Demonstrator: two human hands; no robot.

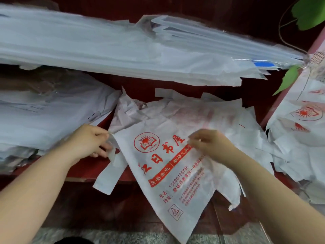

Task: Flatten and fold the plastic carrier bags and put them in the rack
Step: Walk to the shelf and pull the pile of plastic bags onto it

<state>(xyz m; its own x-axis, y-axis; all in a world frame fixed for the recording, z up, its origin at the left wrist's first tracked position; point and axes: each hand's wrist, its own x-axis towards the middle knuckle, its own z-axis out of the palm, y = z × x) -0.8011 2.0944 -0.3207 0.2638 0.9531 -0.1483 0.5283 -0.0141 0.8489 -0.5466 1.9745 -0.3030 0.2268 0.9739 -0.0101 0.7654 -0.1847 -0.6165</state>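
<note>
Over rack edge (80, 177), printed bag (167, 173)

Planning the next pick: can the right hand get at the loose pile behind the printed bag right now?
Probably yes, but not freely: the pile lies uncovered just beyond the right hand, which is busy pinching the printed bag.

Speckled grey stone floor (123, 235) below, dark red back panel (211, 7), green leaves (309, 13) at upper right.
</note>
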